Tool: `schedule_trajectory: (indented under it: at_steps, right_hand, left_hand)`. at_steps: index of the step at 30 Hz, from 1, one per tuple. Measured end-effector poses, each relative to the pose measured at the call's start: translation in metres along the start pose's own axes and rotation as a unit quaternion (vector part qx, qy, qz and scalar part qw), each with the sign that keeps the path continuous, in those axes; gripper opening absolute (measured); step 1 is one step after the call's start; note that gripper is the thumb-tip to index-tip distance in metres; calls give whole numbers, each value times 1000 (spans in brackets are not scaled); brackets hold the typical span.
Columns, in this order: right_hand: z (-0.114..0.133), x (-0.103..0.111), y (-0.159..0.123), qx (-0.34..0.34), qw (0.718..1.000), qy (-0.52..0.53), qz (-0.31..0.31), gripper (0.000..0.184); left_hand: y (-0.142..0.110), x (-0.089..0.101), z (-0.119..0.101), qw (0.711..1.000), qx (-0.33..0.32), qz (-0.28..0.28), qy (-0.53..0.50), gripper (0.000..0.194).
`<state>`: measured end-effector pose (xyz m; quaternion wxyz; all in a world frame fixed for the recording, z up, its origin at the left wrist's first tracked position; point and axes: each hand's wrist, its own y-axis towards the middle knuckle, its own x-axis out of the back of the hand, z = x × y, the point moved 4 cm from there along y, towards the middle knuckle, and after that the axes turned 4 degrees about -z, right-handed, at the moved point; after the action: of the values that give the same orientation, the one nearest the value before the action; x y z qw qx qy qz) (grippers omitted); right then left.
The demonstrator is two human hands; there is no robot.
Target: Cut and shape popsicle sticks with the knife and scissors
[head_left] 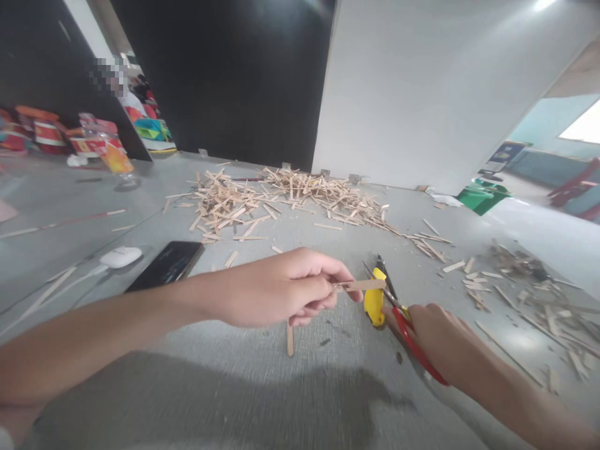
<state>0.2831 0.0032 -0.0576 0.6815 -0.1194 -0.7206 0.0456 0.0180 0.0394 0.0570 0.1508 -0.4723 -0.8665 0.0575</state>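
My left hand (290, 287) is closed, pinching a flat wooden craft stick (368, 285) between thumb and fingers. The stick points right, and its far end meets the blades of a pair of scissors (415, 347). Those scissors have red and yellow handles, with my right hand (435, 334) closed around them. Whether the blades are touching the stick is unclear. Beside the blades is a yellow object (374, 309) with a dark tool-like piece behind it; its kind I cannot make out. Another wooden stick (290, 340) shows below my left hand.
Piles of wooden sticks (229, 203) lie along the back by a black and white partition (394, 87). Scattered stick pieces (553, 319) cover the right side. At left are a phone (166, 265), a white charger-like item (120, 257) and a bottle (112, 153). A green bin (482, 197) stands beyond.
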Motion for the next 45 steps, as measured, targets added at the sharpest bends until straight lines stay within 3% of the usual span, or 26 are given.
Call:
schedule_trajectory:
  at_steps: [6,12,16,21,24,28,31,34,37,38,41,45]
  right_hand:
    - [-1,-1,1,7,1000,-11,-4,47]
    - [4,1,2,4,1000,-10,7,45]
    - [2,8,6,-23,999,-17,-25,55]
    - [-24,25,24,-86,991,-55,-89,61]
    - [-52,26,42,-94,989,-70,-87,52]
    - [-80,16,60,-49,992,-79,-82,39]
    - [-81,11,60,-19,986,-103,-131,30]
    - [-62,14,51,41,965,-116,-233,18]
    - [-28,18,37,202,928,-116,-292,62]
    - [-16,18,32,262,911,-119,-294,68]
    - [9,17,18,376,866,-134,-301,56]
    - [22,17,7,406,838,-137,-336,40]
  left_hand:
    - [-8,-5,-2,997,13,-22,74,29]
    - [-9,-7,-3,996,32,-28,81,23]
    - [-7,-7,-1,996,34,-35,75,22]
    - [-6,-6,4,997,41,-52,47,14]
    - [-5,-6,5,996,37,-63,43,11]
    - [-2,-4,4,994,4,-97,43,11]
    - [0,-3,4,992,-22,-117,39,10]
    - [2,-5,5,992,-43,-114,32,9]
    - [2,-7,7,991,-57,-110,44,6]
    - [2,-7,7,991,-61,-110,52,6]
    - [2,-9,8,989,-70,-112,63,3]
    - [3,-10,9,992,-62,-105,46,7]
